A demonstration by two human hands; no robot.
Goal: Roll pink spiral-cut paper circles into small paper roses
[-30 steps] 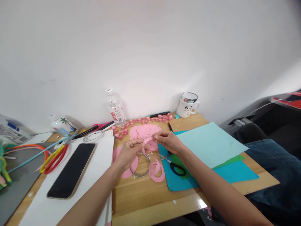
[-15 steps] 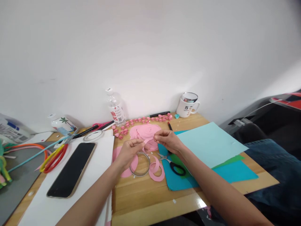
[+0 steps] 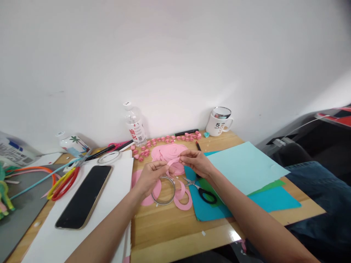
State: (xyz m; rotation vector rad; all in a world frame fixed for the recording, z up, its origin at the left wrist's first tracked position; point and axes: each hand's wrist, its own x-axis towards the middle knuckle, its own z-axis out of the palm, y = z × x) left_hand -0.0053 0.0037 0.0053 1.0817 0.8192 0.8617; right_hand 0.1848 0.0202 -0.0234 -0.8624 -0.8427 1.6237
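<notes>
Both my hands hold a pink paper spiral strip (image 3: pixel 173 162) above the wooden table (image 3: pixel 170 226). My left hand (image 3: pixel 150 176) pinches the strip's near end with fingers closed. My right hand (image 3: pixel 195 162) pinches its far end, also closed. The strip's loose coil (image 3: pixel 183 195) hangs down to the table beside a clear tape ring (image 3: pixel 163 190). Behind my hands lie pink paper circles (image 3: pixel 168 150) and several small pink paper rolls (image 3: pixel 164 140). Black-handled scissors (image 3: pixel 203 191) lie under my right wrist on teal paper (image 3: pixel 216 210).
A phone (image 3: pixel 83 197) rests on white paper at the left, near coloured pipe cleaners (image 3: pixel 59 180) and another tape ring (image 3: pixel 109 157). A water bottle (image 3: pixel 133 125) and a white mug (image 3: pixel 220 122) stand by the wall. Light blue paper (image 3: pixel 244 166) covers the right side.
The hands have risen very slightly with the strip, and the hanging coil has shifted a little on the table. Otherwise nothing has moved.
</notes>
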